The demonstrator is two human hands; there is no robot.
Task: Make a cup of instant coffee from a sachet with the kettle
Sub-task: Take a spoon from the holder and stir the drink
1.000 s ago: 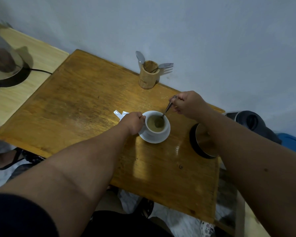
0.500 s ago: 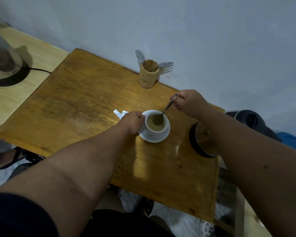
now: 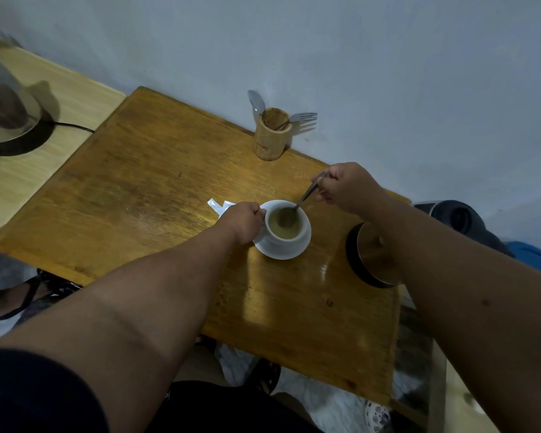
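The cup sits on its saucer mid-table; the left hand grips its side, the right hand pinches the spoon dipped inside. Stir gently, keeping the cup steadied, to avoid slopping coffee. No readable writing anywhere.

A single wide-angle camera, worn on the person's head, looked forward and steeply down over a wooden table that ran slantwise across the middle of the frame, with a pale wall filling the top. Both forearms entered from the lower corners and met near the centre, where the left hand and right hand sat at arm's length. No second view shared the scene.
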